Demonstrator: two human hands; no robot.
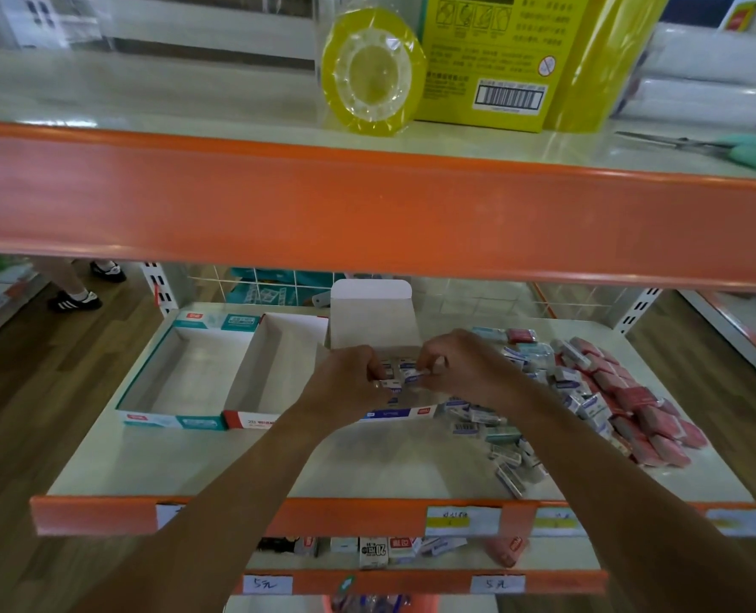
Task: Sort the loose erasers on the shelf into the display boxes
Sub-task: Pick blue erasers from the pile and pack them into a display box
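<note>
Both hands are over the blue-fronted display box [404, 412] in the middle of the shelf, its white lid flap [374, 316] standing up behind. My left hand [349, 382] pinches a small white-and-blue eraser [387, 384] inside the box. My right hand [460, 367] pinches another white-and-blue eraser [413, 374] beside it. A few erasers lie in the box under my fingers. To the left stand a teal display box [146, 378] and a red display box [252, 419], both bare inside. Loose erasers [513, 453] in white-blue and pink wrappers [650, 418] are heaped at the right.
An orange shelf edge [367, 205] hangs low over the work area. Above it stand yellow tape rolls [371, 73], a yellow carton [495, 59] and green-handled scissors [751, 152]. The shelf's front lip [97, 515] carries price tags. A lower shelf holds more small packs [374, 551]. Someone's feet [75, 300] stand at far left.
</note>
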